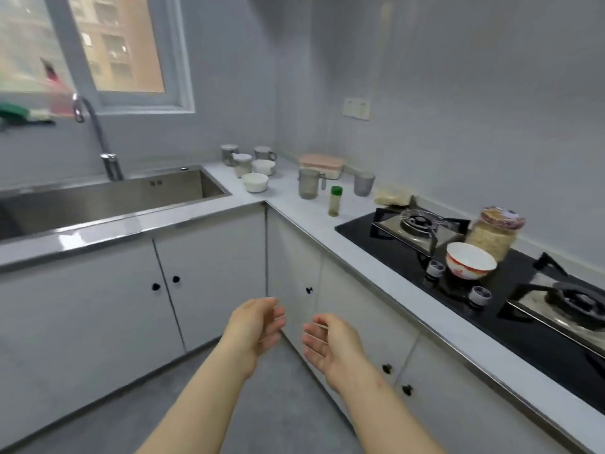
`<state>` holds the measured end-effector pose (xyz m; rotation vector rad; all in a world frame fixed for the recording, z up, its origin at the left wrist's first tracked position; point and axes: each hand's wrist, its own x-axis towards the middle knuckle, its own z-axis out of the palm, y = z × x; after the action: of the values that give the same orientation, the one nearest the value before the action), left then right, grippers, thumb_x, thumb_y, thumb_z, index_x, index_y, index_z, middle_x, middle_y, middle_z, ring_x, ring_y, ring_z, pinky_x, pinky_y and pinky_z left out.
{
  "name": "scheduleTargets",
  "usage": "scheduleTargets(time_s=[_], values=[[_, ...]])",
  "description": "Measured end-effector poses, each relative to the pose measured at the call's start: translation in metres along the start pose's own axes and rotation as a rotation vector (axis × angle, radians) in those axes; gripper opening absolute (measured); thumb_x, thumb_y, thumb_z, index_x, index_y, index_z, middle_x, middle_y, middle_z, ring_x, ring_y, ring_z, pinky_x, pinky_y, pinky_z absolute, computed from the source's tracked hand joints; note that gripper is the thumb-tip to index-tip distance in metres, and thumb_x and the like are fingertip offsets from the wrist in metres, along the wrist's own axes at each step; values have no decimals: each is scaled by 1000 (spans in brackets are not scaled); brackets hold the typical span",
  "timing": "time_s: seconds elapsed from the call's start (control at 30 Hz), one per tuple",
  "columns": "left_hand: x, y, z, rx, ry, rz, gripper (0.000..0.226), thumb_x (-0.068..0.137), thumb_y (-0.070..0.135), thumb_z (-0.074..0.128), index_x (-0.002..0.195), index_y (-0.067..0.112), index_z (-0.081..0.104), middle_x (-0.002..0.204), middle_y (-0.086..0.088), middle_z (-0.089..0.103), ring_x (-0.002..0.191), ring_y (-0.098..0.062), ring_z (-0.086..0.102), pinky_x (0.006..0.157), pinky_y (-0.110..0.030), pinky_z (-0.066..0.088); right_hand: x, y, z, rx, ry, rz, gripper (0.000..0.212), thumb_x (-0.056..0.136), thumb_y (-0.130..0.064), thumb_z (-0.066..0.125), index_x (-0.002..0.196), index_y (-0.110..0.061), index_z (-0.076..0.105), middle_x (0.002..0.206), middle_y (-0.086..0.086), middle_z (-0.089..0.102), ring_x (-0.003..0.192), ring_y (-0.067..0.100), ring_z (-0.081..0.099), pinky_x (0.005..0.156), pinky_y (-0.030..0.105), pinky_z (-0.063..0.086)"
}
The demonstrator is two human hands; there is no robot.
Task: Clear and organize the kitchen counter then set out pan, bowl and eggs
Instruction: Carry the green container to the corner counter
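Note:
My left hand point(253, 329) and my right hand point(330, 344) hang in front of the corner cabinet, palms facing each other, fingers loosely bent, holding nothing. A white bowl with a red pattern point(470, 261) sits on the black gas hob point(484, 309) between the two burners. Behind it stands a large jar of pale dry food point(492, 235). On the white counter point(294, 204) in the corner are several lidded cups and small white tubs point(255, 182), a grey measuring jug point(308, 188), a green-capped bottle point(335, 202), a grey cup point(364, 184) and a pink-lidded box point(322, 165). No pan or eggs in view.
A steel sink point(108, 199) with a tall tap point(98, 139) fills the left counter under the window. White cabinet doors with black knobs point(176, 279) run below both counters. A pale bag point(393, 195) lies behind the near-left burner point(419, 222). Grey floor lies underfoot.

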<state>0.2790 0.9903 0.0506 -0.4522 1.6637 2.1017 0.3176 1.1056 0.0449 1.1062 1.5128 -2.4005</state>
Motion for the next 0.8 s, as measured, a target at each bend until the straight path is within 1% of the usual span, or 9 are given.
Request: scheduleTargets(time_s=[0.07, 0.13, 0.3, 0.37, 0.43, 0.57, 0.67, 0.73, 0.8], values=[[13, 26, -62, -43, 80, 32, 9, 94, 18, 49, 89, 16, 57, 86, -2, 63, 77, -13, 60, 70, -27, 43, 9, 17, 69, -41, -82, 30, 19, 93, -13, 45, 76, -14, 53, 69, 3, 57, 57, 16, 51, 55, 24, 39], [23, 48, -120, -75, 144, 44, 9, 94, 18, 49, 90, 16, 56, 87, -2, 62, 78, -13, 60, 68, -26, 43, 16, 36, 130, -88, -121, 55, 18, 93, -14, 45, 78, -14, 53, 69, 3, 58, 57, 15, 51, 54, 22, 40], [42, 92, -245, -137, 295, 75, 11, 95, 18, 48, 88, 16, 56, 87, -1, 62, 79, -12, 60, 69, -25, 44, 18, 73, 259, -176, -249, 98, 16, 94, -13, 45, 82, -12, 54, 74, 5, 58, 60, 17, 52, 56, 26, 43], [49, 104, -288, -177, 339, 81, 10, 95, 18, 48, 89, 16, 56, 88, -1, 63, 83, -15, 61, 68, -25, 45, 18, 84, 305, -231, -295, 120, 17, 95, -13, 44, 82, -11, 55, 76, 6, 58, 62, 18, 53, 57, 27, 43], [52, 117, -318, -207, 374, 84, 9, 95, 17, 48, 91, 16, 56, 89, -1, 63, 87, -16, 61, 68, -25, 46, 24, 93, 342, -268, -337, 127, 18, 96, -13, 43, 82, -11, 55, 76, 6, 58, 63, 18, 53, 57, 27, 43], [67, 143, -384, -256, 490, 123, 8, 95, 17, 50, 93, 14, 57, 90, -2, 64, 82, -14, 61, 70, -26, 47, 34, 113, 421, -350, -445, 171, 17, 95, -15, 46, 83, -11, 56, 78, 6, 60, 65, 17, 54, 58, 27, 44], [84, 162, -424, -273, 563, 145, 12, 95, 18, 50, 102, 11, 57, 91, -2, 65, 82, -14, 62, 69, -28, 48, 43, 120, 469, -372, -518, 195, 16, 95, -15, 47, 84, -10, 58, 79, 6, 61, 67, 17, 55, 60, 27, 46], [103, 178, -448, -297, 605, 176, 15, 95, 18, 50, 105, 10, 57, 92, -3, 65, 84, -15, 62, 77, -31, 47, 59, 121, 503, -399, -566, 186, 15, 94, -14, 47, 86, -10, 59, 80, 6, 61, 68, 17, 56, 62, 28, 46], [123, 196, -465, -315, 634, 196, 14, 94, 17, 51, 104, 11, 58, 93, -4, 66, 85, -16, 62, 82, -34, 46, 77, 116, 537, -410, -582, 179, 14, 94, -13, 47, 87, -9, 59, 79, 7, 61, 67, 18, 56, 62, 28, 46]])
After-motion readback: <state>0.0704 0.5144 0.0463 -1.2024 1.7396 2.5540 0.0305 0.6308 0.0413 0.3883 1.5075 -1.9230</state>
